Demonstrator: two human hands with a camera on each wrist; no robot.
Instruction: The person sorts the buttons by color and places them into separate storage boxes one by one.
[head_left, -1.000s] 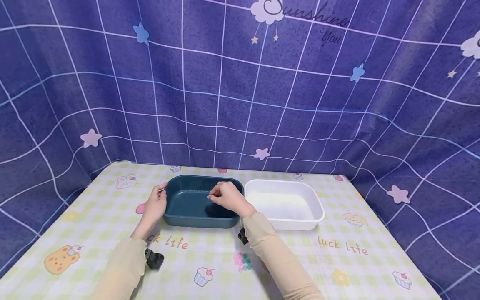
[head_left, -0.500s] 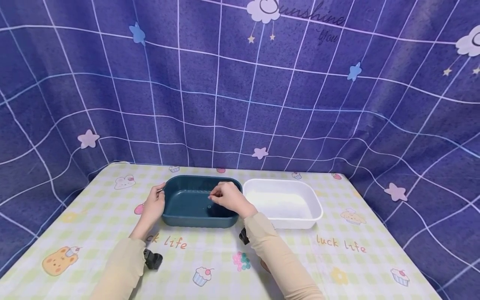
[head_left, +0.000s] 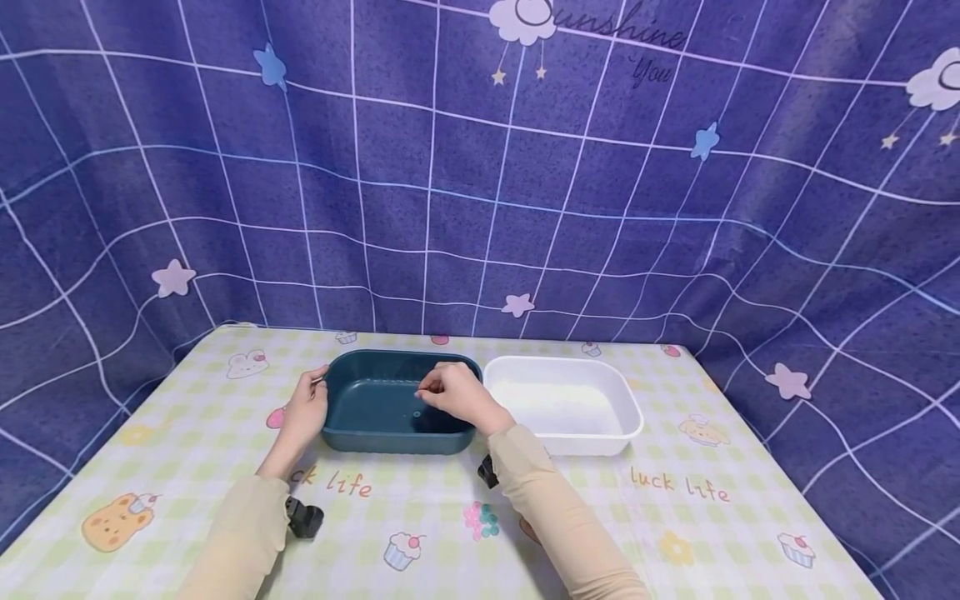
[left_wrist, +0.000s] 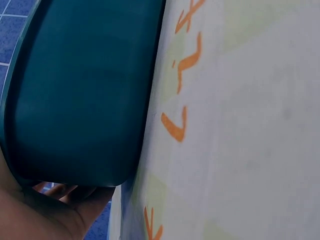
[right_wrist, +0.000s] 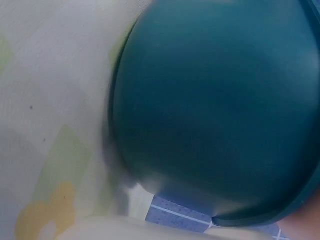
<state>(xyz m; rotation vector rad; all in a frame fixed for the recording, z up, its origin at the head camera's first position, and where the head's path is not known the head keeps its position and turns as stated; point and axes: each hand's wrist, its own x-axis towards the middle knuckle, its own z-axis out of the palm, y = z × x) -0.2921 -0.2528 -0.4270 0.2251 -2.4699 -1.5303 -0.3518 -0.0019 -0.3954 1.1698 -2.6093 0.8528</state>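
Observation:
At its left end, a dark teal rectangular basin [head_left: 397,443] is gripped by my left hand [head_left: 306,408]. The thumb is by the rim and the fingers reach behind the outer wall, as the left wrist view shows. My right hand [head_left: 459,393] hovers over the basin's right half, its thumb and fingertips pinching a tiny pale pinkish bead [head_left: 418,394]. On the basin floor below lies a small round teal bead [head_left: 417,414]. In the right wrist view the basin wall hides the fingers.
A white basin [head_left: 581,444] stands directly to the right of the teal one. Nearer the front, a small cluster of pink and teal beads [head_left: 482,521] lies on the checked tablecloth [head_left: 337,550]. A blue grid-patterned curtain [head_left: 420,208] hangs behind.
A small round bead has appeared on the teal basin's floor since a second ago. Both hands keep nearly the same place, and the head view has shifted slightly.

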